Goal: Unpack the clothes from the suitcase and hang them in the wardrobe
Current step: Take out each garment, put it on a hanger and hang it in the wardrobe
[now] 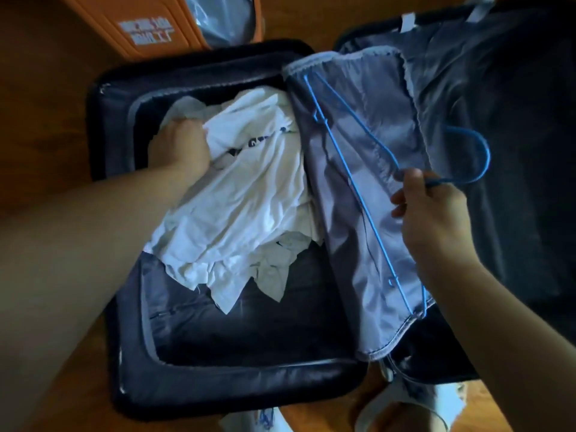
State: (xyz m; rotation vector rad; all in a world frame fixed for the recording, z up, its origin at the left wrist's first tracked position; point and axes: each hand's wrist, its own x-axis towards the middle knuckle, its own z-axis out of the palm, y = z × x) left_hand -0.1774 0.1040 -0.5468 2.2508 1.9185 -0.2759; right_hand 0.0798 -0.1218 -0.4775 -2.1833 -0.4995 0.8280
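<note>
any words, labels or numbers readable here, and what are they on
Nothing reads cleanly.
White lettering on the orange box: two lines, upside down and too blurred to read.
Dark print on the white shirt gripped by the left hand: creased and partly folded under, unreadable.
The blue hanger and the suitcase show no text.

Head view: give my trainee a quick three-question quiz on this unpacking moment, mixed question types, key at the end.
1. True or false: the left hand grips the white garment lying in the suitcase.
2. What does the right hand hold? A) a belt B) the blue hanger C) a zip pull
3. Fill in: beyond the suitcase stands an ____ box.

Key: 1 true, its grip bunches the cloth; 2 B, pinched near the hook; 3 orange.
</note>
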